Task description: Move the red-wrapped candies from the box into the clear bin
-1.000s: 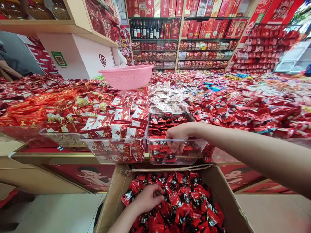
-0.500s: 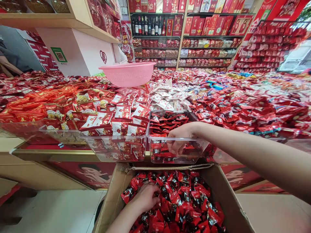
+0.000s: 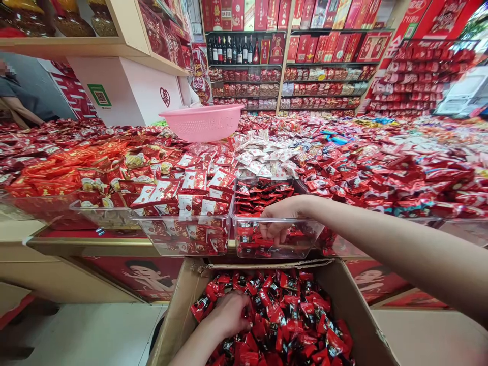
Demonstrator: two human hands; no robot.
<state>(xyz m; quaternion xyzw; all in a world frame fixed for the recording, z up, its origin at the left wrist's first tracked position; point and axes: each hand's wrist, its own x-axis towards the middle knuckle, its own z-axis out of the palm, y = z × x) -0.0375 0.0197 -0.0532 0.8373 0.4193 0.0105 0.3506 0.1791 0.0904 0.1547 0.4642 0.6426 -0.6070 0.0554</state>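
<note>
My left hand [image 3: 231,314] is down in an open cardboard box [image 3: 173,325], its fingers curled in among red-and-black wrapped candies [image 3: 290,315]. What lies under those fingers is hidden. Reaching in from the right, my right hand [image 3: 280,218] is inside a clear plastic bin [image 3: 305,249] above the box. Its fingers point down and are bent together, with the tips at a red wrapped candy [image 3: 265,242]. More of the same candies line that bin's front and back, partly covered by the hand.
Left of the bin stands another clear bin [image 3: 168,239] of red-and-white packets [image 3: 194,203]. Behind it, a pink plastic basket [image 3: 204,124] rests on the heaped sweets. White packets [image 3: 263,155] lie behind the right hand. Shelves with bottles [image 3: 231,51] fill the back wall.
The view has shifted slightly, so the surroundings sit a little lower. My left fingers have curled further in among the candies. My right hand stays in the bin, fingers barely moved.
</note>
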